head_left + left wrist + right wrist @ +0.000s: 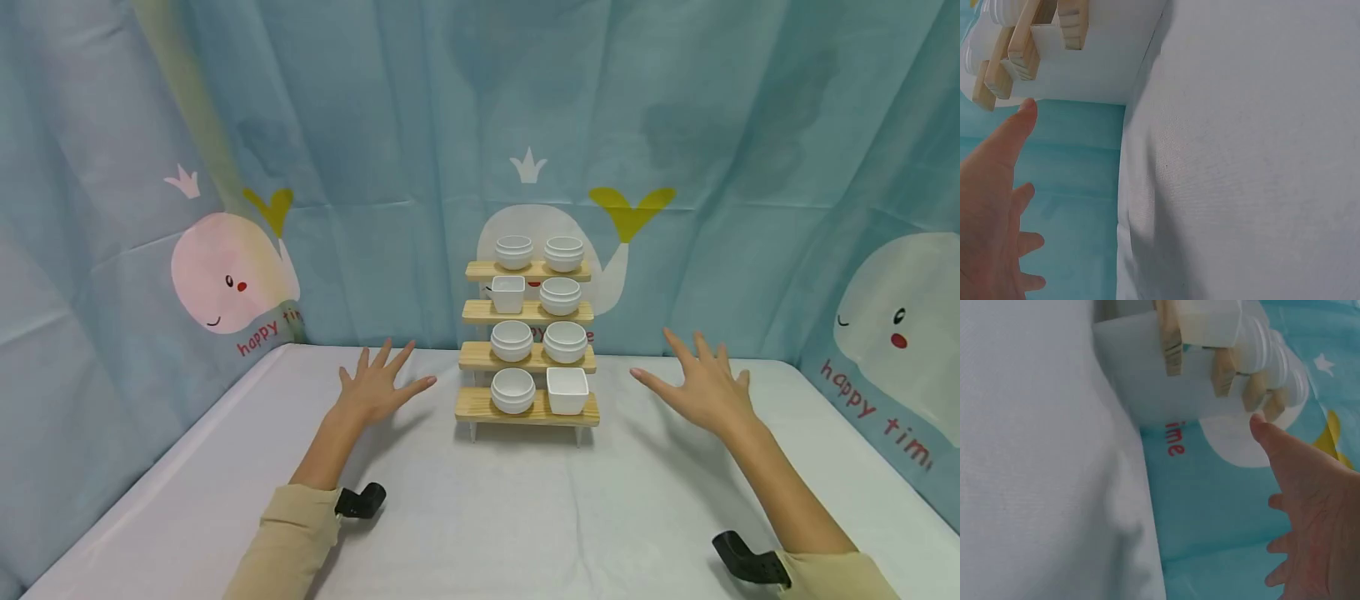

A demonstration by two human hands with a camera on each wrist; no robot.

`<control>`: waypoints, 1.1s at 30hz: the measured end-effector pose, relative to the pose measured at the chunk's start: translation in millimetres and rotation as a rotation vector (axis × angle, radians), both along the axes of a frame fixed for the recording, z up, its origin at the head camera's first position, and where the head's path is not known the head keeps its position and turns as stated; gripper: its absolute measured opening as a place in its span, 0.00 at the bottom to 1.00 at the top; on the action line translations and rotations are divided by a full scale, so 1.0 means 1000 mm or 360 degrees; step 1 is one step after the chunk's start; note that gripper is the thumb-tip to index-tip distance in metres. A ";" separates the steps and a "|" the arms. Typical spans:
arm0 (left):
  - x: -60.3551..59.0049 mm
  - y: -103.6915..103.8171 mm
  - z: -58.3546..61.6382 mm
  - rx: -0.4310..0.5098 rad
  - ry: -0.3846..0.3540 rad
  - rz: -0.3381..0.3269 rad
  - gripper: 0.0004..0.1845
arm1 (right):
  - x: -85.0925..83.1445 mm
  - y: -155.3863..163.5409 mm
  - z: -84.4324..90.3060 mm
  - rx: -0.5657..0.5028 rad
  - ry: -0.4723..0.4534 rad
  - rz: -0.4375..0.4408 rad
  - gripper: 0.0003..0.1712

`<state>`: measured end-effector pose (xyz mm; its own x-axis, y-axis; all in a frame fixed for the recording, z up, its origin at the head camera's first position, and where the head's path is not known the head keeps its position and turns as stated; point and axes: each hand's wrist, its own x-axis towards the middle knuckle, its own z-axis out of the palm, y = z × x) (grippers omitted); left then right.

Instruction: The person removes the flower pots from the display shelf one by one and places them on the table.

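Four-tier pale wooden rack [527, 407] stands mid-desk [480, 517], tiers stepping back toward the whale curtain [675, 125]. Each tier carries two white bowls [513, 390], round or square. Left hand [375, 387] left of rack, right hand [701, 387] right; each grip spread, holding nothing.

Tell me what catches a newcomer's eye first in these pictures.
A four-tier wooden rack stands mid-table at the back, two white dishes to each shelf: mostly round bowls, with a square dish at bottom right. The left hand and right hand hover open, fingers spread, on either side. Whale-print curtains hang behind.
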<state>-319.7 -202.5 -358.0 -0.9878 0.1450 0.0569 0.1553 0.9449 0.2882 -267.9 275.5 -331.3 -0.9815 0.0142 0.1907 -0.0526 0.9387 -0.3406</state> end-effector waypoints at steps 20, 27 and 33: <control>0.003 0.012 0.003 0.0169 -0.0102 -0.0117 0.50 | -0.006 -0.015 0.034 -0.0025 0.0089 0.0080 0.59; 0.007 0.018 0.002 0.0197 -0.0117 -0.0151 0.49 | -0.010 -0.020 0.047 -0.0034 0.0128 0.0115 0.59; 0.004 0.021 -0.002 0.0298 -0.0144 -0.0224 0.49 | -0.013 -0.025 0.058 -0.0072 0.0144 0.0145 0.58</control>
<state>-316.0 -181.2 -359.7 -0.9610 0.2765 0.0081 0.2470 0.8445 0.4752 -281.0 250.4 -273.8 -0.9580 -0.0635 0.2796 -0.1693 0.9125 -0.3725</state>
